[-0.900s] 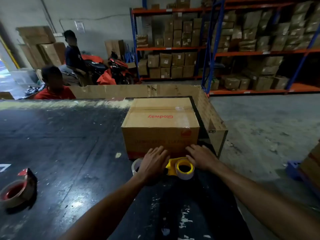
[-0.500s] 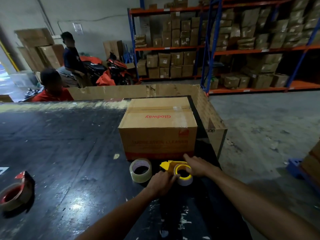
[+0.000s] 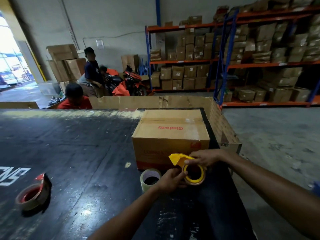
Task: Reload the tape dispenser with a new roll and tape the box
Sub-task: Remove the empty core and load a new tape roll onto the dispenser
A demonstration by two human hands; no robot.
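step: reload, dispenser (image 3: 187, 164) lifted off the worktop (image 3: 78, 153) in front of the box (image 3: 170, 135).
left hand (image 3: 170, 181): fingers pinching the spent core's rim.
right hand (image 3: 206, 159): fingers curled over the dispenser frame.
new roll (image 3: 150, 179): flat on worktop, just left of the left hand.
next: likely pull the core off, then seat the new roll.

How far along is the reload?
Done: nothing yet. In hand: both hands, left and right, hold the yellow dispenser, its worn roll seemingly still mounted. Left: fit the new roll lying beside it on the table, then tape the box.
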